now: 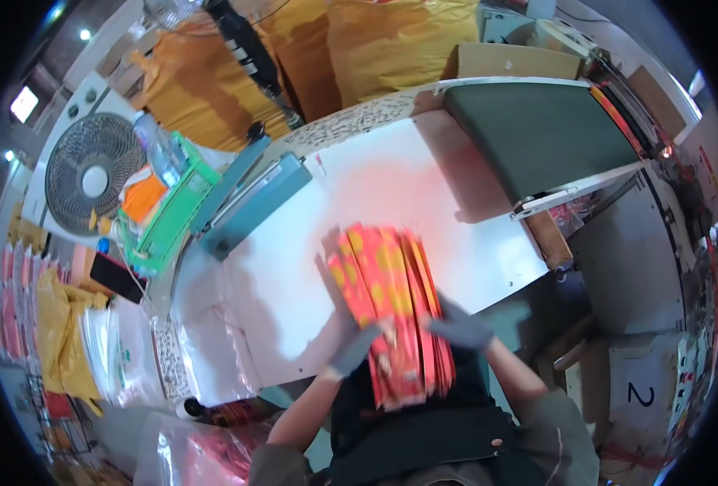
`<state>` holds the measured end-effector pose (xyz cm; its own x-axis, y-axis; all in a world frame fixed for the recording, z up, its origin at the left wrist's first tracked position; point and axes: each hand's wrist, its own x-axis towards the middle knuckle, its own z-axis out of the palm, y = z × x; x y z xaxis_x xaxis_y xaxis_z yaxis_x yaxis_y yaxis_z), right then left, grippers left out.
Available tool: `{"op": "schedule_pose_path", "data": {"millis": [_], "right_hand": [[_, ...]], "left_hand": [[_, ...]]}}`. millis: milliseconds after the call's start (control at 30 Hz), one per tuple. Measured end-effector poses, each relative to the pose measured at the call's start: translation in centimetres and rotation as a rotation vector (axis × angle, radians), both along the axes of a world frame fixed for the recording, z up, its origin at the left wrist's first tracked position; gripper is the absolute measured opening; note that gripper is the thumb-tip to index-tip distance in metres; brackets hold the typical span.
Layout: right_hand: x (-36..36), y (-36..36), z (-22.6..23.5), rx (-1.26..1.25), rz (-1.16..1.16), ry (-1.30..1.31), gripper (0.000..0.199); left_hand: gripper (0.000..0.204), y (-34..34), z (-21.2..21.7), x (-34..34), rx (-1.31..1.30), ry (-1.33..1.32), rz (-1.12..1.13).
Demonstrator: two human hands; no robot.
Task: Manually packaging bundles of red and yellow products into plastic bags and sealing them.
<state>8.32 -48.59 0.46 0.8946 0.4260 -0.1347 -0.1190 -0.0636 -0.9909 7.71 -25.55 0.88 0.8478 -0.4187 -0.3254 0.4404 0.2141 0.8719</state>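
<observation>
Both hands wear grey gloves and hold a thick stack of red and yellow packets (387,304) at the near edge of the white tabletop (391,178). The left hand (355,348) presses against the left side of the stack, and the right hand (460,328) presses against the right side, so the packets are squeezed between them, probably to keep the edges even. The fingers of both hands look closed on the stack, the left ones laid flat along its side; motion blur hides the fingertips. The far end of the stack fans out on the tabletop, while the near end hangs over the edge toward the body. A blue sealing machine (254,202) lies well apart, to the left, and a dark conveyor belt (537,130) stands further right.
</observation>
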Motion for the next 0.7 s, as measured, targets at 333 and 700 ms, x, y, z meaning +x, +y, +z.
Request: {"op": "schedule_pose_path", "data": {"millis": [333, 700], "right_hand": [[-2.1, 5.2, 6.8, -0.028, -0.096, -0.288, 0.11], [5.2, 7.7, 15.0, 0.298, 0.035, -0.701, 0.147]], "left_hand": [[0.054, 1.3, 8.9, -1.5, 0.301, -0.504, 0.044], [0.106, 2.8, 9.8, 2.9, 0.064, -0.834, 0.351]]}}
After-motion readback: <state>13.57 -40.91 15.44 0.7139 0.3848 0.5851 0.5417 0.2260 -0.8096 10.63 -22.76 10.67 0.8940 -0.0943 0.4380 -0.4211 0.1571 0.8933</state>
